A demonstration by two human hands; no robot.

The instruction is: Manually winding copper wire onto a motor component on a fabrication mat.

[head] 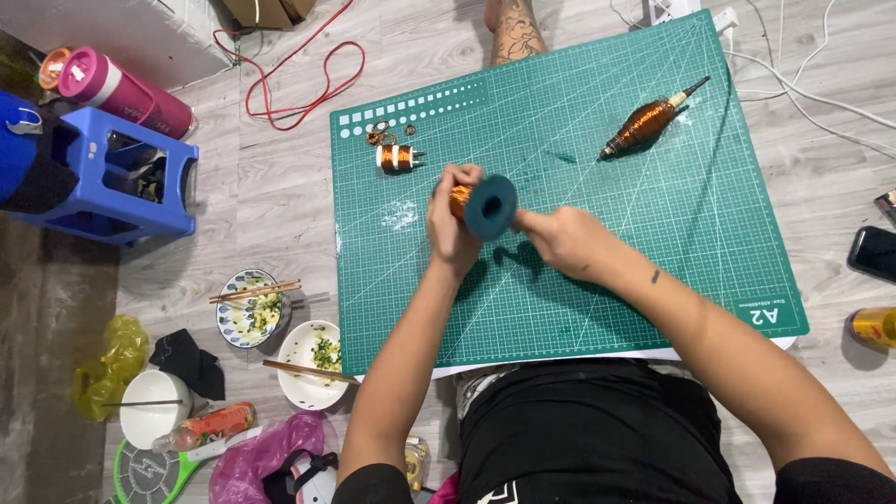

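Over a green cutting mat (653, 243) on the floor, both my hands hold a spool of copper wire (483, 203) with a dark blue round flange facing me. My left hand (450, 222) wraps the copper-wound body of the spool. My right hand (560, 239) touches the flange side from the right. A small white bobbin wound with copper wire (398, 157) lies on the mat behind my left hand, with a few loose copper rings (379, 133) beside it. A long tapered spindle of copper wire (646, 121) lies at the mat's far right.
Left of the mat sit bowls with chopsticks (250, 308) (314, 362), a white cup (154, 411), a blue plastic stool (117, 177), a pink flask (121, 89) and a red cable (299, 79). White cables (803, 89), a phone (875, 252) and a yellow can (873, 327) lie to the right.
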